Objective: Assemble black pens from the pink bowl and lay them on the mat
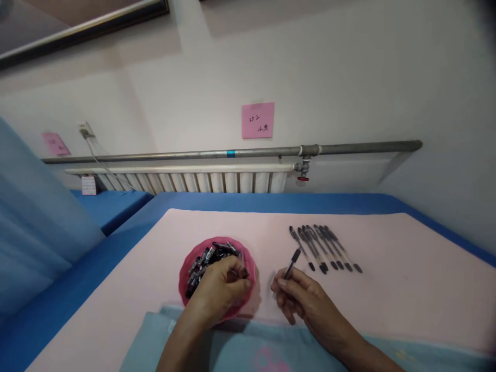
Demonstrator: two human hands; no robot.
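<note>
A pink scalloped bowl point(182, 268) stands in front of me, full of small black and silvery pen parts point(201, 263). Over its right side my left hand point(227, 281) is closed in a pinch, with something small and dark at its fingertips that I cannot make out. My right hand point(300, 297) grips a slim pen point(290, 262) between thumb and fingers, its black end pointing up and to the right. Beyond that hand, several dark pens point(323, 248) lie side by side in a slanted row.
Pink paper or cloth point(406, 289) covers the blue-edged table point(271, 201). A light blue cloth point(232, 346) lies along the near edge. Behind are a radiator point(217, 182), a pipe point(174, 156) and a wall with a pink note point(258, 120). A blue curtain point(34, 222) hangs at left.
</note>
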